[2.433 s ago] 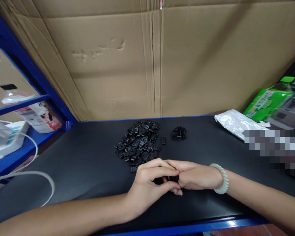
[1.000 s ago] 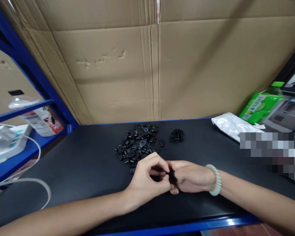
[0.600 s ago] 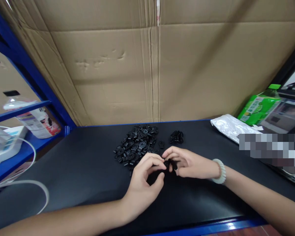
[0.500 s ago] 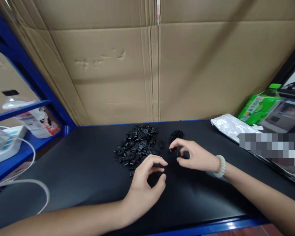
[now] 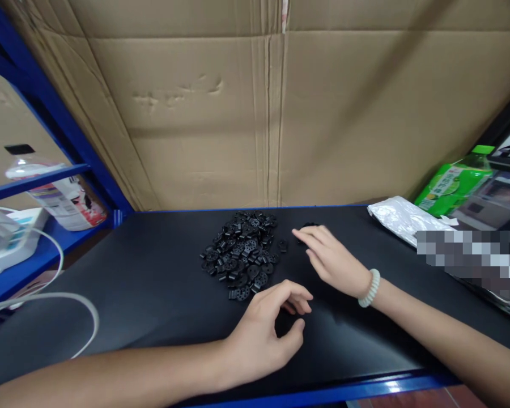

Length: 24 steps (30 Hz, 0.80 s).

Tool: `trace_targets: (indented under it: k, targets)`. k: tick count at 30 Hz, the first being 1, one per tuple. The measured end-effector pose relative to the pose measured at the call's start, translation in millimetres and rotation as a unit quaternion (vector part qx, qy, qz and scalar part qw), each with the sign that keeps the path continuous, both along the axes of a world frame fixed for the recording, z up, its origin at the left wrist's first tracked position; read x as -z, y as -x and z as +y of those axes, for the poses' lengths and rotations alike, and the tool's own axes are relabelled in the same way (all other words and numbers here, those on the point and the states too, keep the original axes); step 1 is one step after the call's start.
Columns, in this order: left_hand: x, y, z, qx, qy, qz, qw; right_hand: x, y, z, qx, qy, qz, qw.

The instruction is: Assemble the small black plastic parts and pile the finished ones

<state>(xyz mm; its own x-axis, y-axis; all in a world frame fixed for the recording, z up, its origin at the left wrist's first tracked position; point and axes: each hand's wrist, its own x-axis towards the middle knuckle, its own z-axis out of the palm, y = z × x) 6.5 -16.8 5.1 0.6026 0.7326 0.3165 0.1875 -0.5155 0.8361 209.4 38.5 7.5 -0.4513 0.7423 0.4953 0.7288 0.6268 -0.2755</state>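
A pile of small black plastic parts [image 5: 243, 253] lies in the middle of the black tabletop [image 5: 153, 283]. My left hand [image 5: 267, 333] rests near the front edge, fingers loosely curled and apart, with nothing visible in them. My right hand [image 5: 332, 258], with a white bead bracelet at the wrist, reaches forward with its fingers stretched out flat over the spot to the right of the pile where a small cluster of black parts [image 5: 308, 226] lies, mostly hidden under the fingers. A single black part [image 5: 283, 245] lies between the pile and that hand.
A cardboard wall [image 5: 263, 113] stands behind the table. On the left, blue shelving [image 5: 46, 175] holds a plastic bottle [image 5: 59, 195], and a white cable [image 5: 68, 297] loops onto the table. At the right lie a silver bag [image 5: 402, 218] and a green package [image 5: 454, 184].
My hands have come apart. The right hand moved forward to the small cluster and opened flat over it. The left hand stayed near the front edge and loosened.
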Motion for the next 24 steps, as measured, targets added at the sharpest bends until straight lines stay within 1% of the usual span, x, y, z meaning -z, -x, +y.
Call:
trace_targets:
  k: [2,4,7,11,14,17,21,24]
  targets:
    - [0.8,-0.1,-0.5,0.006,-0.005,0.004,1.0,3.9,10.0,-5.3,-0.048,0.035,-0.024,0.998]
    - [1.3,-0.3,-1.5,0.011,-0.009,0.007,1.0,7.6,15.4,-7.6,-0.074,0.06,-0.054,0.994]
    - [1.5,-0.8,-2.6,0.015,-0.012,0.008,1.0,9.4,15.4,-8.3,-0.082,0.083,-0.079,0.99]
    - [1.3,-1.8,-1.4,0.022,-0.006,0.002,1.0,4.3,9.5,-10.2,-0.091,0.083,-0.049,0.991]
    - [0.9,-2.1,-0.2,0.017,-0.002,-0.001,1.0,0.0,7.8,-13.0,-0.065,0.079,-0.024,0.994]
    - [-0.1,-2.0,0.1,0.017,-0.005,0.001,1.0,0.0,9.1,-14.8,-0.011,0.077,-0.008,0.997]
    - [-1.1,-1.7,-0.6,0.015,-0.014,0.01,1.0,7.6,12.7,-12.6,0.055,0.079,-0.03,0.995]
    - [-0.9,-2.1,-1.0,0.016,-0.014,0.01,1.0,12.8,15.1,-9.3,0.073,0.074,-0.029,0.994]
